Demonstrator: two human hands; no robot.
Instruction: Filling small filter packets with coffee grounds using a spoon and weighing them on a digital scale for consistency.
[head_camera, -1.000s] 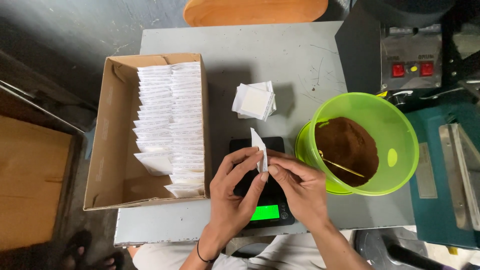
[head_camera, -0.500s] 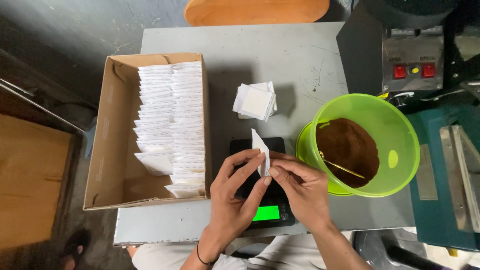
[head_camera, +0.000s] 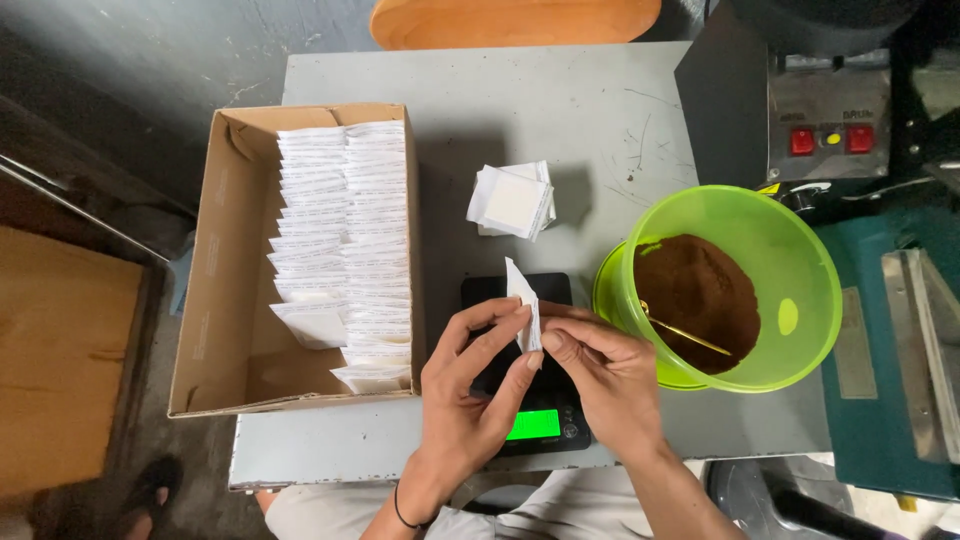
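Both my hands pinch one small white paper sachet (head_camera: 522, 300), held upright over a black digital scale (head_camera: 520, 400) with a lit green display. My left hand (head_camera: 470, 390) grips the sachet from the left with thumb and fingers. On the right side my right hand (head_camera: 600, 380) pinches the same sachet. A green plastic bucket (head_camera: 790, 270) of brown powder, with a thin spoon lying in it, stands just right of my right hand. A small stack of empty white sachets (head_camera: 512, 200) lies on the grey table beyond the scale.
A cardboard box (head_camera: 225, 280) with rows of several white sachets sits at the left of the grey metal table (head_camera: 600, 110). A grey machine (head_camera: 830, 110) with red buttons stands at the back right, a teal sealer (head_camera: 900, 350) at the far right, a wooden seat at the top.
Hardly anything differs; my fingers shift slightly on the sachet, which stays upright over the scale.
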